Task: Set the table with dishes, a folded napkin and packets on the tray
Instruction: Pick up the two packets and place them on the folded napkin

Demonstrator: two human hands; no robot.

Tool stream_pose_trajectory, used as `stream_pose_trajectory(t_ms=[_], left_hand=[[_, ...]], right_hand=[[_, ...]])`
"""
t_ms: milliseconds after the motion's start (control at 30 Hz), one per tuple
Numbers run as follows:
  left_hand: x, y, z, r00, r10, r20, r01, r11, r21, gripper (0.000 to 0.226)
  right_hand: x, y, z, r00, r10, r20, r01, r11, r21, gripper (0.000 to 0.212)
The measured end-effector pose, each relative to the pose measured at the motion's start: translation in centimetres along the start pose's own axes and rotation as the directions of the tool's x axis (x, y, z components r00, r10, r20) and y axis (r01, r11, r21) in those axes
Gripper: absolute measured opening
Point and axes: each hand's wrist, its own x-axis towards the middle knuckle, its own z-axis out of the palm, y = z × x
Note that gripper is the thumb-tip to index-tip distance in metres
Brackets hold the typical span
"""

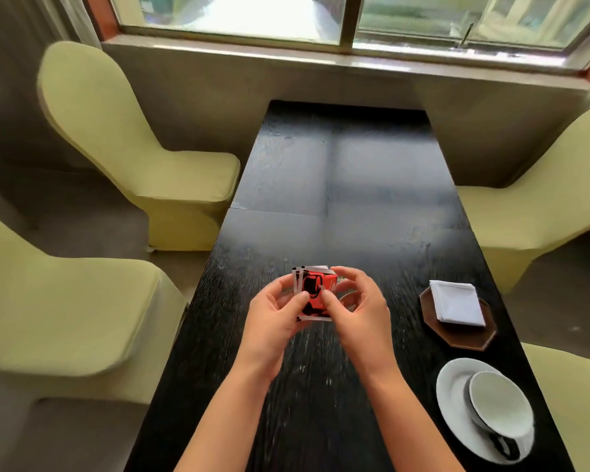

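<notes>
**Both hands grip a stack of packets above the table; tray placement pending**

The left hand (276,313) and right hand (358,306) each have their grip closed on a small stack of red-and-black printed packets with white edges (315,294), held just above the black wood-grain table (338,172). To the right, the folded white napkin (457,303) already lies on the brown octagonal tray (464,340). Nearer the person, a white cup sits tilted (496,405) on a white round saucer (452,396). Napkin and dishes appear set; the packets are not yet on the tray. Their count is probably several; motion blur hides it.
</notes>
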Motion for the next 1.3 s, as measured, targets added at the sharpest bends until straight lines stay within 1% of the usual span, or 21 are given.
stream_pose_trajectory(t_ms=[67,133,167,233,300,367,433,500,533,600,667,767,833,933,1033,1200,1300], left_hand=[[-0.6,0.4,0.3,1.0,0.01,0.028,-0.011,0.999,0.03,0.025],[-1.2,0.8,0.6,0.996,0.012,0.085,-0.02,0.995,0.098,0.026],[-1.5,0.9,0.8,0.992,0.012,0.122,-0.029,0.989,0.142,0.027],[-2.1,1.3,1.2,0.978,-0.002,0.209,-0.046,0.973,0.226,0.03],[-2.6,1.8,1.8,0.954,-0.015,0.299,-0.078,0.952,0.296,0.032],[-3.1,2.1,2.5,0.939,0.005,0.343,-0.129,0.932,0.339,0.033],[-3.4,1.7,3.3,0.95,0.044,0.308,-0.151,0.93,0.334,0.026],[-4.0,0.9,4.0,0.972,0.049,0.23,-0.11,0.959,0.26,0.015],[-4.3,0.4,4.4,0.977,0.028,0.212,-0.073,0.975,0.209,0.014],[-5.0,-0.6,5.1,0.971,-0.034,0.237,0.004,0.992,0.128,0.015],[-5.7,-1.5,5.7,0.966,-0.086,0.244,0.064,0.993,0.096,0.015],[-6.7,-2.2,7.1,0.967,-0.106,0.233,0.087,0.992,0.094,0.024],[-7.5,-2.4,8.5,0.977,-0.084,0.198,0.066,0.993,0.096,0.025],[-8.5,-2.6,11.4,0.993,-0.023,0.12,0.005,0.99,0.143,0.006],[-9.7,-3.1,14.9,0.998,0.033,0.055,-0.043,0.979,0.198,0.006],[-12.4,-4.9,21.7,0.991,0.111,-0.075,-0.093,0.973,0.212,0.007],[-13.5,-6.3,24.9,0.983,0.122,-0.138,-0.09,0.971,0.219,0.006]], right_hand=[[-0.5,-0.6,-0.9,1.0,0.008,0.001,-0.008,1.0,-0.004,0.038],[-0.8,-1.2,-2.2,1.0,-0.012,0.02,0.012,1.0,-0.005,0.045],[-0.8,-1.5,-3.0,0.999,-0.034,0.042,0.035,0.999,-0.025,0.045],[-0.8,-2.1,-4.7,0.992,-0.06,0.108,0.071,0.992,-0.101,0.031],[-0.9,-2.6,-6.2,0.985,-0.042,0.166,0.069,0.985,-0.159,0.014],[-1.4,-2.9,-7.4,0.983,-0.02,0.183,0.048,0.988,-0.15,0.012],[-2.1,-2.9,-8.6,0.992,-0.006,0.129,0.021,0.993,-0.117,0.016],[-2.8,-2.7,-9.7,0.999,0.033,0.038,-0.032,0.999,-0.005,0.017],[-3.2,-2.5,-10.1,0.998,0.058,0.002,-0.058,0.997,0.057,0.018],[-4.1,-2.0,-11.0,0.993,0.107,-0.057,-0.098,0.985,0.139,0.021],[-5.1,-1.3,-11.9,0.982,0.155,-0.11,-0.126,0.965,0.229,0.023],[-6.0,-0.3,-13.7,0.966,0.209,-0.153,-0.147,0.929,0.34,0.023],[-6.5,0.3,-15.0,0.963,0.231,-0.14,-0.163,0.912,0.377,0.022],[-6.8,1.3,-17.3,0.961,0.248,-0.123,-0.177,0.892,0.416,0.016],[-6.8,2.3,-20.6,0.963,0.247,-0.107,-0.183,0.894,0.408,0.008],[-7.0,3.8,-27.6,0.982,0.189,-0.012,-0.177,0.935,0.306,0.009],[-6.9,4.3,-31.6,0.987,0.124,0.099,-0.142,0.969,0.203,0.015]])
